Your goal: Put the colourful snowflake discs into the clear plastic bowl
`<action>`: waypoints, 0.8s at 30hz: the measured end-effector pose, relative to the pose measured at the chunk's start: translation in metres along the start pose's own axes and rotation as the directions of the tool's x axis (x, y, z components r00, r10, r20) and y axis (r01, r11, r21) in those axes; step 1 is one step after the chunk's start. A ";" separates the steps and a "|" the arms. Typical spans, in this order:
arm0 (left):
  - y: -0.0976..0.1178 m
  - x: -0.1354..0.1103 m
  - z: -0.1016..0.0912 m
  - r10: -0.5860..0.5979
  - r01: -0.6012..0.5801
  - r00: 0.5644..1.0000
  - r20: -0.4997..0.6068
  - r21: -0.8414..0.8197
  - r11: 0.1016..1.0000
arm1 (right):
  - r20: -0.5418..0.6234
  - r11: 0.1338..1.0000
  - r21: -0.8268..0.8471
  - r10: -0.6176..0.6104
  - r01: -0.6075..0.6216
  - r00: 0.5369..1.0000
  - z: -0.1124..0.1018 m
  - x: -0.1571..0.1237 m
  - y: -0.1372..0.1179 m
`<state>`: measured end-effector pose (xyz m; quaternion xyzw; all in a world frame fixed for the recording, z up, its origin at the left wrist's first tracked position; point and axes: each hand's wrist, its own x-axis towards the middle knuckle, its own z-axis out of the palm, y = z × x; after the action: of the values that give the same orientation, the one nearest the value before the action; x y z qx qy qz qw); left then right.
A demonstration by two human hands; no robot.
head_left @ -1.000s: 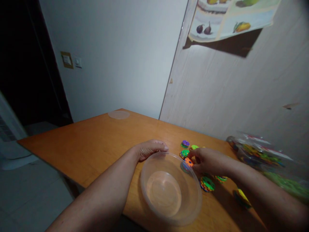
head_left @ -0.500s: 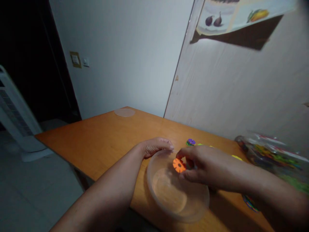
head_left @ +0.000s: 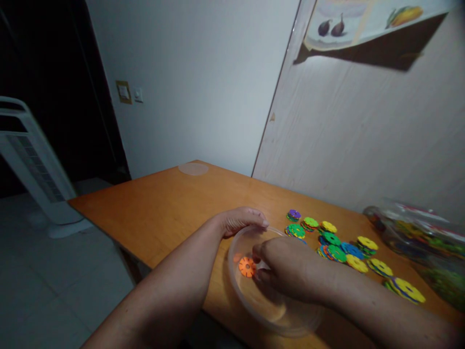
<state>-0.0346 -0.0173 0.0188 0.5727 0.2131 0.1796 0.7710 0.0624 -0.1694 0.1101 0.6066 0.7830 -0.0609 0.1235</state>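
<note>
Right hand [head_left: 286, 261] inside the mouth of the clear plastic bowl [head_left: 250, 296], fingers bent, fingertips at the right edge of the orange disc [head_left: 247, 267]. State of right grip: pinched on the disc or released, cannot tell. Location of orange disc: within the bowl, toward its left wall, slotted face and center hole toward the camera. Left hand [head_left: 243, 220] at the far left of the bowl rim, back of the hand uppermost, one fingertip in contact with the rim. State of left grip: against the bowl; closure partly hidden, cannot tell. Location of bowl: near edge of the wooden table [head_left: 163, 208]. Right of the bowl, beyond the right forearm: multicolored stacks of slotted discs, including a purple-topped stack [head_left: 294, 214] farthest back, a blue-topped stack [head_left: 351, 250] near the middle and a large yellow-topped stack [head_left: 405, 289] at far right. Behind these, along the wall: transparent bags [head_left: 417, 228] with colored contents. At the far table corner, well apart from both hands: flat translucent round sheet [head_left: 193, 168].
</note>
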 end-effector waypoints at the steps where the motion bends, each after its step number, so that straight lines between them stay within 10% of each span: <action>1: 0.000 0.000 0.000 -0.003 0.003 1.000 0.001 0.002 1.000 | 0.018 1.000 -0.011 -0.012 0.012 1.000 -0.001 -0.001 -0.001; 8: 0.009 -0.002 0.005 -0.027 0.026 0.996 0.081 0.020 0.999 | -0.022 0.995 0.073 -0.064 0.065 0.998 -0.005 -0.009 0.007; 14: 0.008 -0.001 0.002 0.016 -0.019 0.995 0.094 0.035 0.999 | -0.256 0.980 0.195 0.087 -0.037 0.963 -0.026 -0.017 0.077; 24: 0.006 0.000 0.000 0.014 -0.017 0.995 0.095 0.031 0.999 | 0.003 0.962 0.213 0.173 -0.170 0.985 0.011 -0.008 0.136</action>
<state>-0.0347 -0.0162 0.0242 0.5945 0.1747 0.1546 0.7695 0.1967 -0.1450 0.1088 0.6822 0.7175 -0.1287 0.0567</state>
